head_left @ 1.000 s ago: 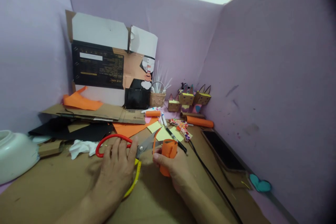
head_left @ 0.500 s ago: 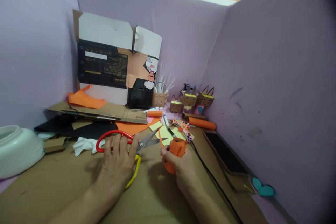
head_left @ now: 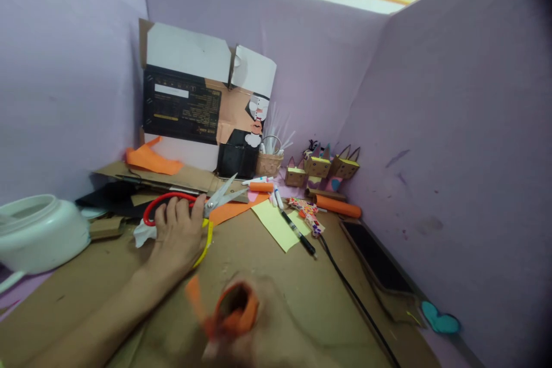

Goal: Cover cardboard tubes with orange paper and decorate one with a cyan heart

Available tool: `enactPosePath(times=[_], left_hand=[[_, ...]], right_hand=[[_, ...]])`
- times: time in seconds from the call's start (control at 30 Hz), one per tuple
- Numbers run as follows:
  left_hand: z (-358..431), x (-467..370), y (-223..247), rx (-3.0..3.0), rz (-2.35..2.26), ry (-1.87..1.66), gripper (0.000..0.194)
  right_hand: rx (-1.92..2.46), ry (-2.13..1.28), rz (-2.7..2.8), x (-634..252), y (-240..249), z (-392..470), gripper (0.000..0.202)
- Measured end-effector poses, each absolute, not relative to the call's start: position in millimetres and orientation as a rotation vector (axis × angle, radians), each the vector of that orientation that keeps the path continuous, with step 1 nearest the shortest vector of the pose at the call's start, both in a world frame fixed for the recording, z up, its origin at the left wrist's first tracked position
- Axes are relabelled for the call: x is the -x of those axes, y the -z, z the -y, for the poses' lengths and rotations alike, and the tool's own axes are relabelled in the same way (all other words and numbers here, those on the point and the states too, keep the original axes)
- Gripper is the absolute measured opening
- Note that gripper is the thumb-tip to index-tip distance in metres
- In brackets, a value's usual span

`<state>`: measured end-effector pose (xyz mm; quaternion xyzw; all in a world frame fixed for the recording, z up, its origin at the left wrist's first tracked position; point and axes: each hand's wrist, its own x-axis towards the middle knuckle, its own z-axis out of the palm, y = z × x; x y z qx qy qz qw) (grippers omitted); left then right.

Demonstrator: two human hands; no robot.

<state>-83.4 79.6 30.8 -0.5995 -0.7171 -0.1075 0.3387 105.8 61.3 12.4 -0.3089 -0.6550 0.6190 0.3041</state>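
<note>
The left hand (head_left: 177, 244) is clamping around the red-and-yellow scissors (head_left: 210, 207), blades spread and pointing away, forearm slanting in. Nearer the body, the blurred right hand (head_left: 271, 316) is gripping an orange paper roll (head_left: 244, 322), its open end facing up. Brown cardboard (head_left: 241, 253) is lying beneath, yellow paper (head_left: 273, 227) beyond; purple walls (head_left: 452, 98) are rising around.

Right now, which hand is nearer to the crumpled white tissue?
The left hand: it is immediately beside the tissue; the right hand is farther right and nearer the camera.
</note>
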Motion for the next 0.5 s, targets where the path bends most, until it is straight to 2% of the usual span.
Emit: enactPosePath(times=[0.1,0.23,0.4,0.5], left_hand=[[-78.5,94.2,-32.1,1.549,1.900,0.329,0.051],[-75.4,99.0,-31.9,1.673,1.996,0.513,0.051],[-72.1,95.7,-36.5,1.918,2.075,0.878,0.048],[-65.9,89.9,-47.4,2.063,2.175,1.103,0.035]], right_hand=[[0.744,-1.613,2.079,-92.2,-16.6,-43.0,0.032],[0.695,-1.622,2.170,-91.6,-41.0,-45.4,0.022],[0.762,-1.840,1.980,-103.7,-49.2,-58.2,0.027],[0.866,-1.854,1.693,-110.7,-41.8,-73.6,0.025]])
